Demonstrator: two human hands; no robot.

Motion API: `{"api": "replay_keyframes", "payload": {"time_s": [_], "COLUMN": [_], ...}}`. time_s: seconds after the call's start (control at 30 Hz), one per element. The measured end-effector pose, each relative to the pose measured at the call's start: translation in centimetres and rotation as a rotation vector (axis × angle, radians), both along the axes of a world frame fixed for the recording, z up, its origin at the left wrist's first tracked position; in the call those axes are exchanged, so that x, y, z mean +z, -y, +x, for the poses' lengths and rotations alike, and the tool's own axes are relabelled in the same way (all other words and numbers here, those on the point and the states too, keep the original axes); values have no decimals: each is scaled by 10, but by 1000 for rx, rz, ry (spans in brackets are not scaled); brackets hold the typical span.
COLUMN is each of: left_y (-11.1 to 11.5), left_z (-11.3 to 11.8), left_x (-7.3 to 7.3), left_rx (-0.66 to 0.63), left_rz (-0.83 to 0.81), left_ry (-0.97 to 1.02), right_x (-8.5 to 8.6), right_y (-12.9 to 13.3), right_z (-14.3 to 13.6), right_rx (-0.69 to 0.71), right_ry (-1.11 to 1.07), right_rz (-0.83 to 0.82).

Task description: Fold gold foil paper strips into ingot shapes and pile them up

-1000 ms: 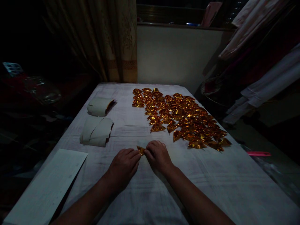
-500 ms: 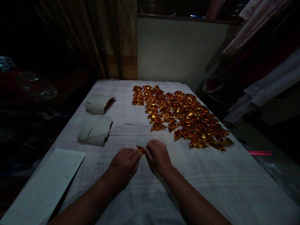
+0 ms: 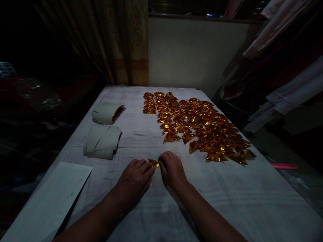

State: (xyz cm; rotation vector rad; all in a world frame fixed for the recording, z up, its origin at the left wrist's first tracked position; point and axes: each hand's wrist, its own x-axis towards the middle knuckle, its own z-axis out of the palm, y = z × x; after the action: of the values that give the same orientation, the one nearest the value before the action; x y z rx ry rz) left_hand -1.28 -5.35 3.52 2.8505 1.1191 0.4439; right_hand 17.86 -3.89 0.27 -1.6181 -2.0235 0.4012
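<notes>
Shaping, by the look of it, a small piece of gold foil (image 3: 153,163), low over the near middle of the tabletop (image 3: 227,195). Gripping the left end with the left hand (image 3: 135,176), with fingers bent and drawn nearly together. Pinching the right end with the right hand (image 3: 174,169), with fingers curled in close and seemingly on the tip; cannot tell how firmly. Working nearer than the crowd of folded gold pieces (image 3: 194,119), and to the left of most of them. Judging by those, probably calling next for light pressure along the fold and pointed ends, with care against tearing. Compared with half a second ago, showing more foil between the fingers, with right fingertips slightly farther from left ones. Otherwise unchanged around the two curved card pieces (image 3: 103,141), despite a slight shift of view.
</notes>
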Motion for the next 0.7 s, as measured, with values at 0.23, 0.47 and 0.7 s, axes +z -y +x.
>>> {"api": "replay_keyframes", "payload": {"time_s": [0.23, 0.47, 0.7], "left_y": [-2, 0, 0], "left_z": [-6, -9, -6], "left_x": [-12, -10, -9], "left_rx": [8, 85, 96], "left_rz": [-13, -32, 21], "left_ry": [22, -19, -42], "right_x": [-1, -5, -1], "right_y": [0, -3, 14], "right_z": [-1, 2, 10], "right_rx": [3, -3, 149], "right_ry": [18, -45, 7], "right_rz": [46, 52, 183]}}
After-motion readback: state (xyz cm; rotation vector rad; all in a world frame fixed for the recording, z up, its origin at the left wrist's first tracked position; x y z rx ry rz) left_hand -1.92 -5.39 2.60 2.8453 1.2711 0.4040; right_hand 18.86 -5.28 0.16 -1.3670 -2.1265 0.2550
